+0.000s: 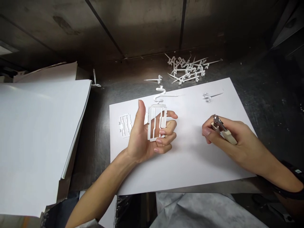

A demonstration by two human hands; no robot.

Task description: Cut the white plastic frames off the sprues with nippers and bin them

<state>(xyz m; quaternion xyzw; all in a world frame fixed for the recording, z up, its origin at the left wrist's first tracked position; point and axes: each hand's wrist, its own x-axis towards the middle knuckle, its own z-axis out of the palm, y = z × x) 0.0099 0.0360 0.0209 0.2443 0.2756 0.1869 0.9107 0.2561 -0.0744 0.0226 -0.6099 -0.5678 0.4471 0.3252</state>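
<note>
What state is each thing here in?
Left hand: curled around white frame.
White frame: held, curved stem at its top.
Right hand: closed around hand cutters.
Hand cutters: held; jaw opening unclear.
Second frame: lying on the paper.
Paper: flat on the table.
White stems: heaped beyond the paper.

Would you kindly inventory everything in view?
Table: one, dark, under sheet
Sheet: one, white, on table
Held frame: one, white, left hand
Zigzag runner: one, white, above frame
Flat frame: one, white, sheet's left
Runner pile: uncounted, white, beyond sheet
Loose runners: two, white, beside pile and sheet's right
Pliers: one, cream and silver, right hand
Paper stack: one, white, left
Strip: one, white, near stack
Panels: several, dark, behind
Garment: one, grey, bottom
Wristband: one, black, right wrist
Hands: two, bare, over sheet
</note>
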